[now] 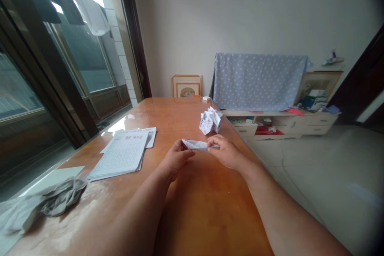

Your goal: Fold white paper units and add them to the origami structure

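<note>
A small folded piece of white paper (196, 144) is held just above the wooden table (186, 208) between both hands. My left hand (175, 159) pinches its left end with the fingers curled. My right hand (225, 151) pinches its right end between thumb and fingertips. Beyond the hands, near the table's right edge, sits a pile of folded white paper shapes (211, 121).
A stack of printed grid sheets (126, 153) lies on the left of the table. A grey cloth (58, 200) lies at the near left corner. A small white object (206, 98) rests at the far end. A low cabinet (285, 124) stands to the right, and a window (60, 68) runs along the left.
</note>
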Tool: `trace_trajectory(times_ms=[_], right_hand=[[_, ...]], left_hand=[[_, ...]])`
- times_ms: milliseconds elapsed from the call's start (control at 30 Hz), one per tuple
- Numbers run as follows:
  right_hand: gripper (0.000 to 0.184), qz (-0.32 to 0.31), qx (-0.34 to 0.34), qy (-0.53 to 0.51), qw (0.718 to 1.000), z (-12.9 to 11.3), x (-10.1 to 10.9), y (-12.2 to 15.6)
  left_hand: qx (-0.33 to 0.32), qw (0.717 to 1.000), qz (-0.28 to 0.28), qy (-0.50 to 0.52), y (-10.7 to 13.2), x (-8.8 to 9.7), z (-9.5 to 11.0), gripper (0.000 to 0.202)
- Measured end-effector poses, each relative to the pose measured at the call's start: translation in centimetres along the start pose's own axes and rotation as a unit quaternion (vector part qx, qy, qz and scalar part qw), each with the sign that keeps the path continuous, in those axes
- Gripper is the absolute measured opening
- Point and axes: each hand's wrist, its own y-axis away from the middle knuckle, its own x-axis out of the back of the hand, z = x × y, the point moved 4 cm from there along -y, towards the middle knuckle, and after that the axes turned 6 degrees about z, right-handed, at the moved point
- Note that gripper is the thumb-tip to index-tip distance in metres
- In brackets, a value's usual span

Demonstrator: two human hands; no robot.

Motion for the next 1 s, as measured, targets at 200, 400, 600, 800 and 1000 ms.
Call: trace_trajectory(times_ms=[200, 400, 600, 800, 1000], right_hand=[[0.018, 0.030, -0.054, -0.115, 0.991, -0.1, 0.1, 0.0], [0.050, 0.037, -0.174, -0.322, 0.930, 0.6, -1.0, 0.1], [0.034, -0.035, -0.199, -0.450, 0.870, -0.8, -4.3, 1.0], [0.024, 0.010, -0.188, -0.443, 0.877, -0.5, -4.4, 0.9], [0.023, 0.004, -0.177, -0.445, 0.878, -0.5, -4.1, 1.0]], left_hand=[[0.034, 0.998, 0.007, 0.051, -0.4, 0.3, -0.6, 0.019], [0.068, 0.979, 0.048, 0.188, -0.8, 0.1, -1.4, 0.025], [0.082, 0.962, 0.019, 0.259, -0.8, -0.7, -2.1, 0.029], [0.077, 0.961, 0.015, 0.265, -0.5, -1.3, -2.0, 0.027], [0.047, 0.962, 0.004, 0.267, -0.4, -1.4, -1.6, 0.025]])
